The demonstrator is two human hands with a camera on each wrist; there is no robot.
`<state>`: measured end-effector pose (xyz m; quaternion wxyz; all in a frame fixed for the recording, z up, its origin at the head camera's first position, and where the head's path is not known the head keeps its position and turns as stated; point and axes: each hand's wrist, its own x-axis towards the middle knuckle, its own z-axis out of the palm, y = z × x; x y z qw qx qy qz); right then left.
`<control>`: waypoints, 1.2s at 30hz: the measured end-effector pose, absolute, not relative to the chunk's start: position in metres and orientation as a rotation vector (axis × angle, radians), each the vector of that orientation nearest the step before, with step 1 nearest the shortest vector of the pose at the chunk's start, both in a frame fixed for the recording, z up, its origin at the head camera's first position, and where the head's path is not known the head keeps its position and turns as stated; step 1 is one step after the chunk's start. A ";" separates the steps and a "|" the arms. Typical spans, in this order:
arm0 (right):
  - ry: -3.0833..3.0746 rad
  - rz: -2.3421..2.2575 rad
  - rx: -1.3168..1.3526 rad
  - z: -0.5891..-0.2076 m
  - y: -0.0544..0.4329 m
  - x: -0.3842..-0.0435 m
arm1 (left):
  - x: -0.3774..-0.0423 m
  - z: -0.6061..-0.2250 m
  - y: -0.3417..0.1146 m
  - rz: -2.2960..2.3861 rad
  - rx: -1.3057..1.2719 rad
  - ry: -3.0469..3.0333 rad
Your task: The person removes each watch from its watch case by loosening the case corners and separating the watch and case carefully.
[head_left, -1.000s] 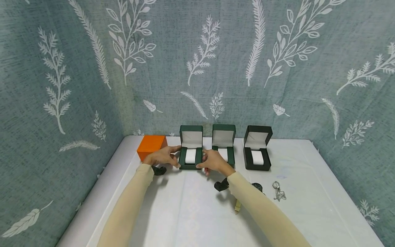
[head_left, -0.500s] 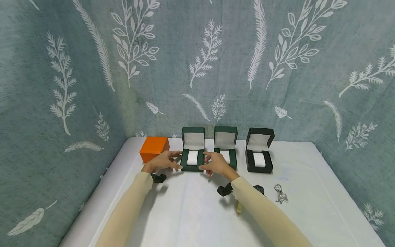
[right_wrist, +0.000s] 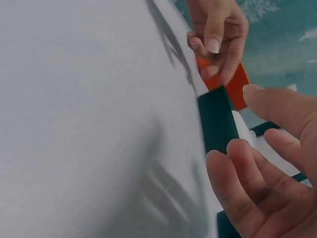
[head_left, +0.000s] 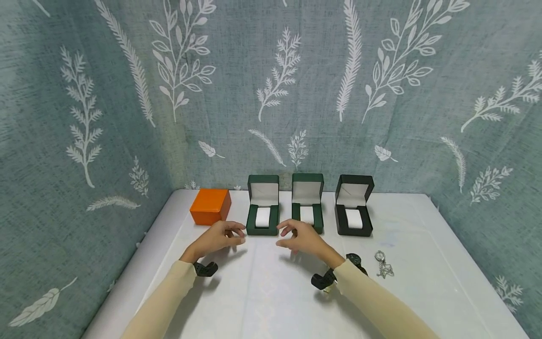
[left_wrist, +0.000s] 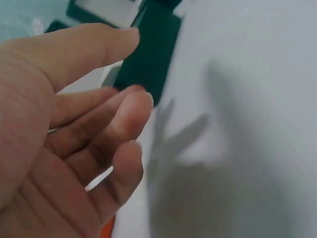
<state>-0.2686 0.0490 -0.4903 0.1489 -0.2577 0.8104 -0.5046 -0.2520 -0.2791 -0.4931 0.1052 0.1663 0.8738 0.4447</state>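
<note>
Two green watch boxes stand with lids raised at the back of the table, the left green box (head_left: 262, 231) and the middle green box (head_left: 318, 219), each with a white cushion inside. My left hand (head_left: 216, 239) hovers at the left box's front left corner, fingers loosely bent and holding nothing. On the other side my right hand (head_left: 302, 239) is just off that box's front right corner, thumb and fingers apart, partly covering the middle box. In the right wrist view, the green box's front (right_wrist: 218, 119) shows between both hands.
An orange box (head_left: 210, 207), closed, sits left of the green ones. A black watch box (head_left: 354, 230) stands lid up at the right. Nearer are a silver watch (head_left: 383, 263) and a black watch (head_left: 354, 260), partly behind the right sleeve. A patterned cloth hangs behind.
Both hands have drawn back from the left green box toward the person, and their fingers have come away from its sides. The boxes stay where they were.
</note>
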 end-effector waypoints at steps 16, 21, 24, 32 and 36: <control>2.218 -1.508 -0.838 -0.505 0.061 -0.237 | -0.227 -0.489 -0.272 1.370 0.508 2.613; 2.218 -1.505 -0.851 -0.502 0.053 -0.236 | -0.230 -0.482 -0.290 1.467 0.483 2.626; 2.209 -1.519 -0.861 -0.499 0.045 -0.236 | -0.233 -0.476 -0.307 1.552 0.451 2.621; 2.213 -1.596 -0.833 -0.492 0.017 -0.238 | -0.239 -0.462 -0.354 1.819 0.334 2.551; 2.228 -1.609 -0.841 -0.490 0.001 -0.242 | -0.245 -0.458 -0.373 1.919 0.308 2.533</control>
